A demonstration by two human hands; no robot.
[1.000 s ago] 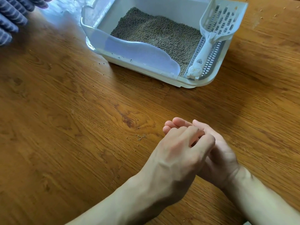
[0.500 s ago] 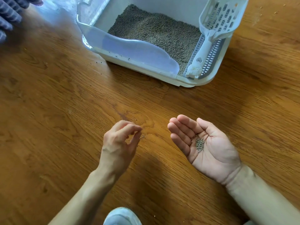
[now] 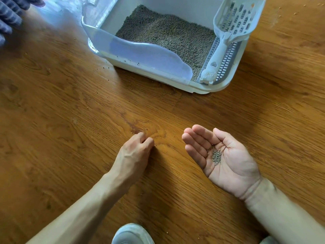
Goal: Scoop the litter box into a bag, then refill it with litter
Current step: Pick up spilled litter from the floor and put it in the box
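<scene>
The cupped, upturned right hand (image 3: 226, 155), cradling grey litter pellets (image 3: 216, 156), is sitting nearer the white plastic litter box (image 3: 140, 55) lying at twelve o'clock; the left hand (image 3: 135, 152) is pinching stray grains on the wooden floor (image 3: 52, 111).

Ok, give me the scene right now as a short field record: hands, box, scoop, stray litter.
left hand: knuckles up, fingers pinched together at the floor
right hand: palm up, cupping a small pile of pellets
litter box: on the wood floor, holds litter
scoop: lying on the box's right side, untouched
stray grains: scattered near the box's front
</scene>
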